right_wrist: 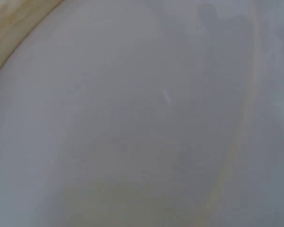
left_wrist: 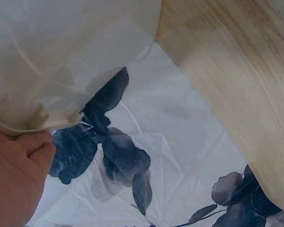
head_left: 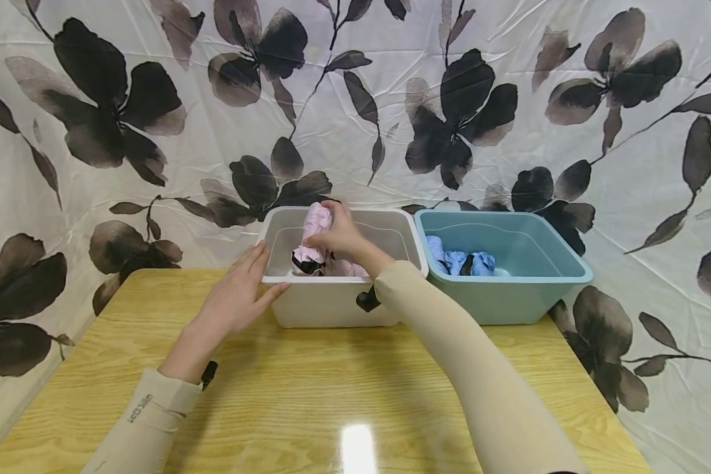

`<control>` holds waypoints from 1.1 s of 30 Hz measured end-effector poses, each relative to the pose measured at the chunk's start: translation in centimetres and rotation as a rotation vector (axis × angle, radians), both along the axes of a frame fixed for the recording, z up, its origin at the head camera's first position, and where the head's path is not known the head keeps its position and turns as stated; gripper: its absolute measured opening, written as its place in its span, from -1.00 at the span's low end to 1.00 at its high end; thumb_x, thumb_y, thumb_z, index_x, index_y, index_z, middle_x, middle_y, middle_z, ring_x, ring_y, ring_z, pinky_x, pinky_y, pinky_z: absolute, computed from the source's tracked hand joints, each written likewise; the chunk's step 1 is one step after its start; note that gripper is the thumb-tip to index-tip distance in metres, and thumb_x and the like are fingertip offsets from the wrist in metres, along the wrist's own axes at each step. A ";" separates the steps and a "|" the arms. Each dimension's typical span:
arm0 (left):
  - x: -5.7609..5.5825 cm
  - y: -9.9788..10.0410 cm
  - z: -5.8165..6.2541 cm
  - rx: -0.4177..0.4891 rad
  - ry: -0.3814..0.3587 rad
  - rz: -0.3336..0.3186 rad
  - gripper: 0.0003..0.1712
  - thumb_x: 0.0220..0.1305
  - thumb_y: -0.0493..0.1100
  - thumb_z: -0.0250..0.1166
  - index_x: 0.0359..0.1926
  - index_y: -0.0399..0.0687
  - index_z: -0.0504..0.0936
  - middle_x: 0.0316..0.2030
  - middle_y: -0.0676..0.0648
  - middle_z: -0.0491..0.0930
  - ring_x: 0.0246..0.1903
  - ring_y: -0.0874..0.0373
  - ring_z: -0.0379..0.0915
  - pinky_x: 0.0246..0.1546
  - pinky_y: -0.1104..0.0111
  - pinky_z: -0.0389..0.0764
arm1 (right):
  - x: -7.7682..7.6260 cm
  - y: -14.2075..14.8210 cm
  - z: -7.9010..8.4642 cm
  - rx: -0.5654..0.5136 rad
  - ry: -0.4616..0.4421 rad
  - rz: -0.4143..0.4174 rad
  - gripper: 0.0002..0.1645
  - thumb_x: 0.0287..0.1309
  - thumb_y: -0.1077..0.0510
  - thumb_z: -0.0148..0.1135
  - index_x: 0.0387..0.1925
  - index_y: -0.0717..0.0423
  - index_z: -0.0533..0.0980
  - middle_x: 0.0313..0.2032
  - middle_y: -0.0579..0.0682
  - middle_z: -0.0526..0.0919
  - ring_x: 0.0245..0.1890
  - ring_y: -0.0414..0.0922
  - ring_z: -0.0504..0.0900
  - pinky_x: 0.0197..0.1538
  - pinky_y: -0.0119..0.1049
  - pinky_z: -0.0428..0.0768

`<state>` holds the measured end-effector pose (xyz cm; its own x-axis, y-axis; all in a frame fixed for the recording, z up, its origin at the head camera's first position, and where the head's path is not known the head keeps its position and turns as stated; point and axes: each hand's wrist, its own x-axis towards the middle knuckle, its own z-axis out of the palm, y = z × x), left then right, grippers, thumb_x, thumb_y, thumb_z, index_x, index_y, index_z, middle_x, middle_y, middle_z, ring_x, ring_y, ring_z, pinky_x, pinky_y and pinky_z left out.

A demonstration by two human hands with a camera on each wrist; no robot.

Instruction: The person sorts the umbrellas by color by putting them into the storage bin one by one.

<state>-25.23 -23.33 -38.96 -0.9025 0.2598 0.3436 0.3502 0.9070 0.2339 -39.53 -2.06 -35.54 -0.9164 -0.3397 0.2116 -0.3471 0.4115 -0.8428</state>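
A rolled pink cloth (head_left: 315,224) stands upright in the white plastic bin (head_left: 332,303), and my right hand (head_left: 345,234) grips it with thumb and fingers. At its lower end, a piece of pink cloth with black trim (head_left: 307,262) shows; more pink cloth (head_left: 345,268) lies low behind the front rim. My left hand (head_left: 231,296) rests at the bin's front left corner, fingers straight along the left rim and thumb by the front rim. The left wrist view also shows that hand's fingers (left_wrist: 40,146) against the rim. Only the blurred bin wall (right_wrist: 132,118) fills the right wrist view.
A blue-green bin (head_left: 509,303) stands right beside the white one, with blue rolled cloths (head_left: 456,258) inside. Both sit at the back of a wooden table (head_left: 284,395). A floral-print sheet (head_left: 355,99) hangs close behind.
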 end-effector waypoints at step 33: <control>0.0 0.1 -0.1 0.000 0.008 0.004 -0.02 0.54 0.25 0.14 0.57 -0.43 0.10 0.60 -0.37 0.00 0.56 -0.34 -0.05 0.52 -0.19 0.13 | 0.1 -0.5 -1.6 0.568 -0.173 0.335 -0.04 0.23 0.03 0.46 0.49 0.11 0.13 0.41 0.19 0.16 0.39 0.04 0.18 0.45 -0.18 0.32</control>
